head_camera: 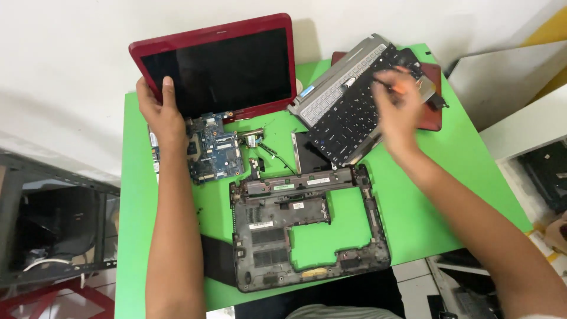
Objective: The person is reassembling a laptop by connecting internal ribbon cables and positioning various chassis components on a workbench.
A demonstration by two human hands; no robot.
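Observation:
My left hand [158, 112] grips the lower left corner of a red laptop screen lid [220, 68] that stands tilted at the back of the green table [449, 177]. A blue motherboard [214, 147] lies just right of that hand. My right hand [397, 109], blurred, holds a small orange-handled tool [397, 88] over a black keyboard [354, 112] resting on a silver palm-rest cover [331, 88]. An empty dark laptop base shell [307, 230] lies near the table's front edge.
A dark red panel [434, 97] lies under the keyboard at the back right. Thin cables and a small card [260, 142] lie between motherboard and keyboard. A black shelf [53, 224] stands left of the table, white furniture [520, 124] on the right.

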